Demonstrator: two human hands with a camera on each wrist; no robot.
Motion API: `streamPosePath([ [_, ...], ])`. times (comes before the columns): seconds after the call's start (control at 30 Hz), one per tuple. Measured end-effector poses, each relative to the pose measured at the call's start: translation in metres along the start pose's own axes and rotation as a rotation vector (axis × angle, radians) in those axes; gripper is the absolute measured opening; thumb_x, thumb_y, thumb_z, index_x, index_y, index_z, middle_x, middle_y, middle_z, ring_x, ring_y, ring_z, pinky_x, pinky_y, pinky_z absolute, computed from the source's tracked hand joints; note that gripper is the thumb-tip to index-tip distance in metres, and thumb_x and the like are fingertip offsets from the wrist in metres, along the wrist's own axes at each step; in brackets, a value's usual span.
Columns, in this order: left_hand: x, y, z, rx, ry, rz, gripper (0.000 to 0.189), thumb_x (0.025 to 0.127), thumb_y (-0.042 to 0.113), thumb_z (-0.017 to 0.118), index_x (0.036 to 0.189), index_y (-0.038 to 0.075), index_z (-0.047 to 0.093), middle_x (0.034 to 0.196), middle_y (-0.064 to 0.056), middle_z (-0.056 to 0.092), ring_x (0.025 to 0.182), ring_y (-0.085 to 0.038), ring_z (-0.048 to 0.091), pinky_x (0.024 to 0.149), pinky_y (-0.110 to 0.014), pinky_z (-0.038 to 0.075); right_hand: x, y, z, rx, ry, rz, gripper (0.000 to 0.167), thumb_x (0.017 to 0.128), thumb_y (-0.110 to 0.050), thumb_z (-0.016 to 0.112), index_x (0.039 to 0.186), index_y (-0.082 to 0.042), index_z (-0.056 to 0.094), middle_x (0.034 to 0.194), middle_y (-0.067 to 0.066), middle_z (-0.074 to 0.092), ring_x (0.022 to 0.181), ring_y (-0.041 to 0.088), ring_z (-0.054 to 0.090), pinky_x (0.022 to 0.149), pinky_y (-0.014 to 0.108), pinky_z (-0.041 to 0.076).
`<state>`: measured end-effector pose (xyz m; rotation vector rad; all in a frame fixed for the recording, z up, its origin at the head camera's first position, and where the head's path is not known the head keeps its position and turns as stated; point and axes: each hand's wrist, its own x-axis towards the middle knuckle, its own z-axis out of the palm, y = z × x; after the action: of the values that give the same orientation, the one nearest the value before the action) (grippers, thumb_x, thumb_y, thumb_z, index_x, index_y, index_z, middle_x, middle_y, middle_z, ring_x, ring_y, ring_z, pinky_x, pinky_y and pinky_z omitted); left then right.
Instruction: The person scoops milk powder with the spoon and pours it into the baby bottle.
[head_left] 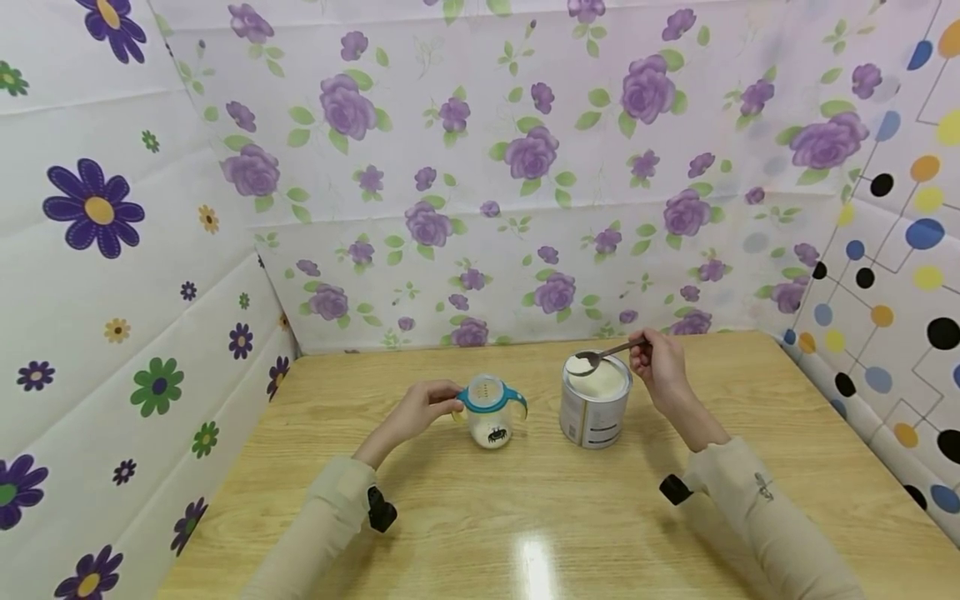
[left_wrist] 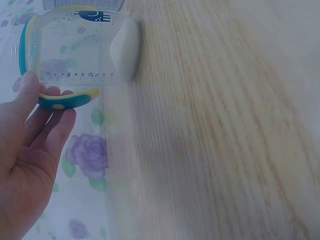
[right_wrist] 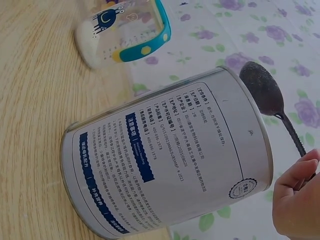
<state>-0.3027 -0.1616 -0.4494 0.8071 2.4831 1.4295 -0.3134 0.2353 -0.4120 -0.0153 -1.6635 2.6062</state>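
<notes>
My left hand (head_left: pixel 420 408) grips one handle (left_wrist: pixel 70 100) of a clear baby bottle (head_left: pixel 491 425) with a blue collar. White powder lies in the bottom of the bottle, which stands upright on the table. To its right is a milk powder can (head_left: pixel 592 421), open at the top and filled with pale powder (head_left: pixel 603 382). Pinched by its handle in my right hand (head_left: pixel 663 371), a dark spoon (head_left: pixel 588 360) is over the can's mouth with white powder in its bowl. The right wrist view shows the spoon's underside (right_wrist: pixel 261 87) above the rim.
The wooden table (head_left: pixel 465 525) carries the bottle and the can. Behind it hangs a white cloth with purple roses (head_left: pixel 532 154). Patterned sheets also close in the left side (head_left: pixel 157 387) and the right side (head_left: pixel 877 317).
</notes>
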Motion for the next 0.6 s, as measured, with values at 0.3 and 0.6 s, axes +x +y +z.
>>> streamPosePath([
  [0.3,-0.007,0.026,-0.003,0.004,0.0,0.004,0.025,0.097,0.005,0.057,0.118,-0.004,0.064,0.108,-0.028,0.067,0.101,-0.041,0.065,0.091,-0.054,0.053,-0.001,-0.004,0.005,0.015,-0.016,0.016,0.044,0.105,-0.012,0.03,0.076,-0.008,0.063,0.062,-0.004,0.054,0.049,0.004,0.048,0.044,0.013,0.042],
  [0.6,0.001,-0.005,0.001,-0.001,0.029,-0.017,0.026,0.097,0.012,0.059,0.12,0.002,0.066,0.108,-0.02,0.069,0.1,-0.035,0.067,0.091,-0.054,0.053,-0.001,-0.005,0.011,0.007,-0.02,0.046,0.041,0.105,-0.012,0.031,0.078,-0.007,0.062,0.063,-0.003,0.055,0.051,0.005,0.048,0.044,0.013,0.041],
])
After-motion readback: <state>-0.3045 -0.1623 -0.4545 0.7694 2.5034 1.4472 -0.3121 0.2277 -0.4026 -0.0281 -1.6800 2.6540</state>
